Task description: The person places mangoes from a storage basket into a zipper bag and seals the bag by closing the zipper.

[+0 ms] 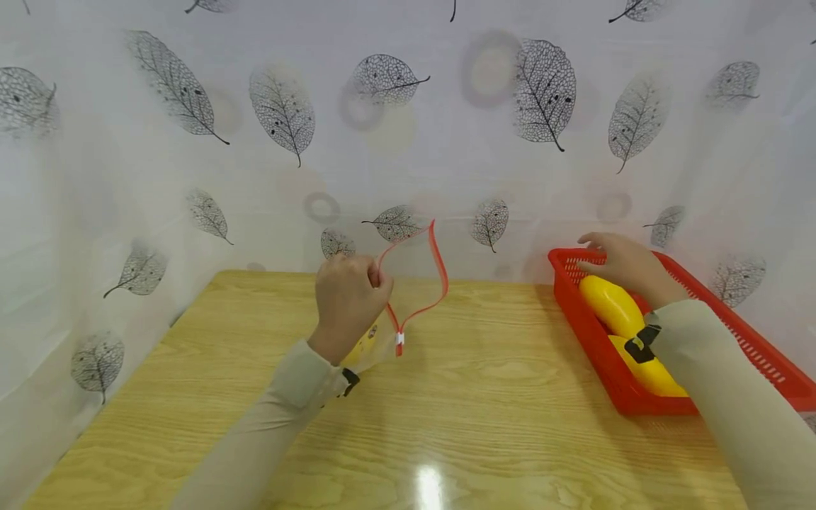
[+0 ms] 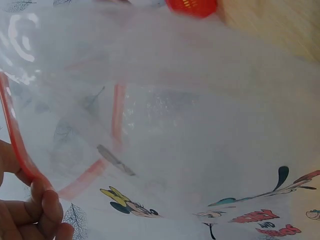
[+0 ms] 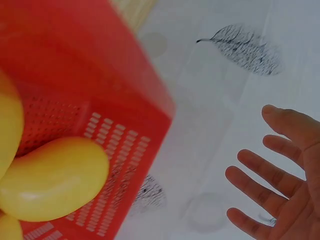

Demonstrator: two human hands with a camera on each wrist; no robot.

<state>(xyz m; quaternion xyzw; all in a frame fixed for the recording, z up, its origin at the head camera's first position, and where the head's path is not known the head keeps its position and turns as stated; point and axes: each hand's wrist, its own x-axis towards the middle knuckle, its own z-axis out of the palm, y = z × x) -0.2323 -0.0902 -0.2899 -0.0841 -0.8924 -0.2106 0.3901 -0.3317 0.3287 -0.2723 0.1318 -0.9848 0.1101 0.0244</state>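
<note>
My left hand [image 1: 350, 297] grips the edge of a clear plastic zip bag [image 2: 165, 130] above the table. The bag's red zip edge [image 1: 441, 269] stands apart in a loop, with a white slider [image 1: 399, 338] at its lower corner. Cartoon figures are printed on the film, and I see nothing inside. My right hand [image 1: 627, 269] hovers over the far end of a red plastic basket [image 1: 593, 361], fingers spread and holding nothing. Smooth yellow mango-like fruits [image 3: 60, 180] lie in the basket below it; my right forearm hides part of them in the head view.
The wood-grain table [image 1: 497, 382] stretches between the bag and the basket. Behind it hangs a pale curtain [image 1: 408, 156] with leaf prints, which also runs along the left side. The basket's raised perforated walls surround the fruits.
</note>
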